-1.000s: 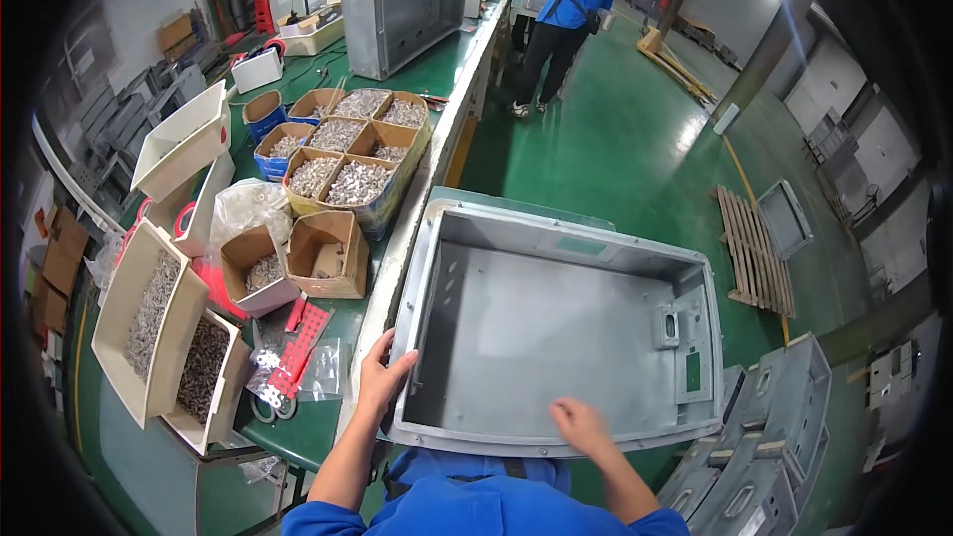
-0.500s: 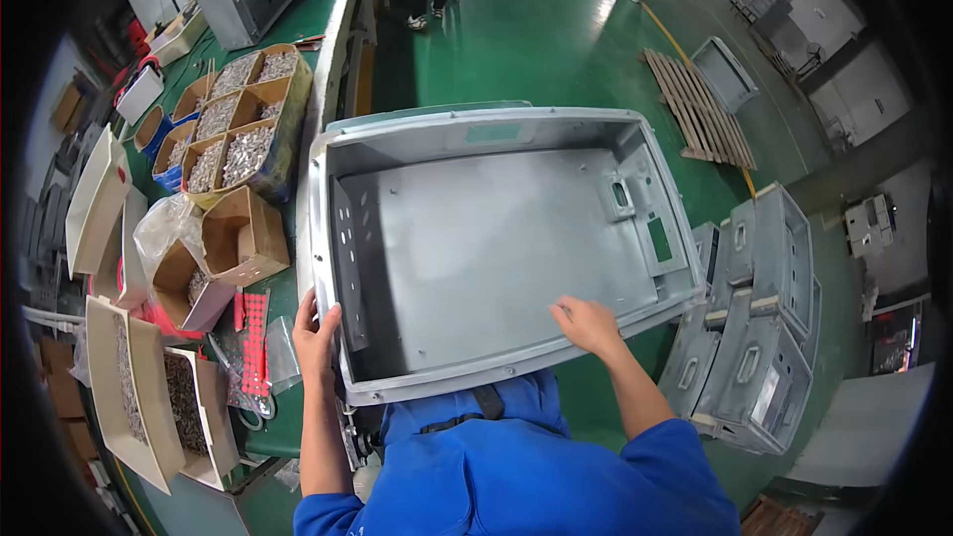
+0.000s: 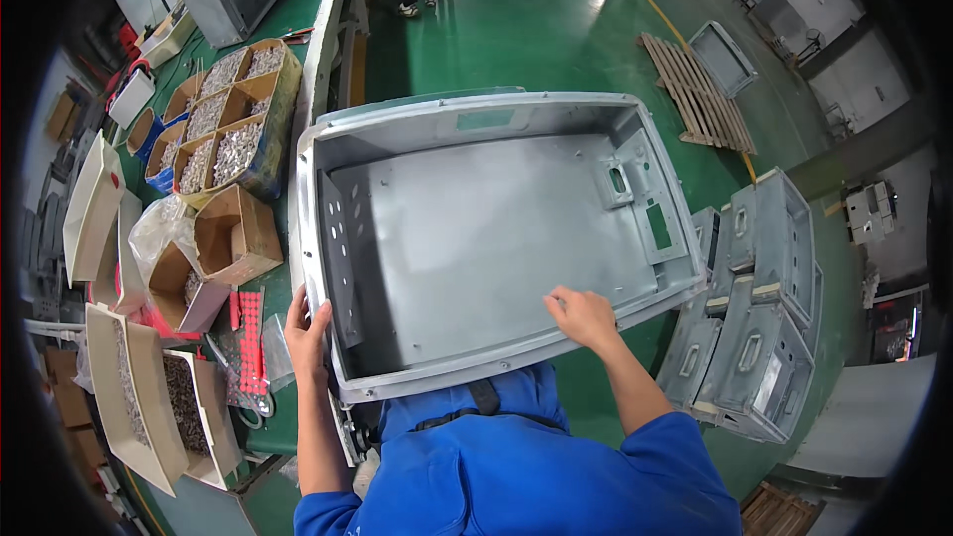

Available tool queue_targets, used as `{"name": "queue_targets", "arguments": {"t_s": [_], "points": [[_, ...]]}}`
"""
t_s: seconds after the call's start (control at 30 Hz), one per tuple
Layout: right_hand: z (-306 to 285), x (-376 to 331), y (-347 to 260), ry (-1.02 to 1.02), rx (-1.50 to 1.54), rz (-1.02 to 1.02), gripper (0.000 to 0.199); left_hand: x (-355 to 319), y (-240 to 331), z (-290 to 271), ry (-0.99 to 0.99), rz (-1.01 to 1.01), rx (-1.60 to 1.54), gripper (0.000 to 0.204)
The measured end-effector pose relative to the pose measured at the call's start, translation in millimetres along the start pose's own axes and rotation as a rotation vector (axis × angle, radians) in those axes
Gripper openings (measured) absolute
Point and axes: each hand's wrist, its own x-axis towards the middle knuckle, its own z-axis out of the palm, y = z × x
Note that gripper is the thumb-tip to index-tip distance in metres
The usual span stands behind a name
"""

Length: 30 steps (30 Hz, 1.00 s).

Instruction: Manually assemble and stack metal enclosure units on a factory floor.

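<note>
Housing (image 3: 496,228) held at both near corners, open side up.

Both hands are gripping the large grey metal housing, which is sitting in front of the person's chest, just beside the edge of the green workbench (image 3: 298,69) and above the green floor (image 3: 516,30). The left hand (image 3: 308,333) is clasping the near left corner, fingers wrapping the rim. The right hand (image 3: 584,318) is grasping the near right rim, thumb inside, fingers curling over the edge. Open cardboard boxes (image 3: 230,238) are standing on the bench to the left of the housing, near trays of small metal parts (image 3: 223,129). More grey housings (image 3: 759,328) are lying stacked on the floor at the right, well apart from a wooden pallet (image 3: 700,94).
</note>
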Motion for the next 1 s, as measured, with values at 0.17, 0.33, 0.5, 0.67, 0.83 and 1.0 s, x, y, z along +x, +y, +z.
{"name": "queue_targets", "arguments": {"t_s": [0.17,0.33,0.5,0.67,0.83,1.0], "points": [[-6.3,-0.4,-4.6,-0.053,0.004,0.025,0.029,-0.2,0.6,1.1,-0.007,0.002,-0.018,0.057],[-0.7,0.0,-0.2,0.003,0.008,0.003,0.026,2.3,-4.3,-1.3,-0.005,-0.004,-0.030,0.057],[2.4,0.6,3.0,0.057,0.013,-0.034,0.024,3.5,-6.3,-3.3,-0.002,-0.007,0.001,0.058],[3.2,0.4,3.8,0.081,0.016,-0.041,0.022,3.4,-5.8,-3.1,0.001,-0.005,0.020,0.058],[4.0,0.2,4.1,0.104,0.033,-0.050,0.019,3.5,-6.3,-3.3,-0.004,0.000,0.018,0.059],[2.4,0.1,2.4,0.092,0.061,-0.038,0.019,4.5,-7.0,-4.1,-0.008,0.004,0.026,0.060]]}}
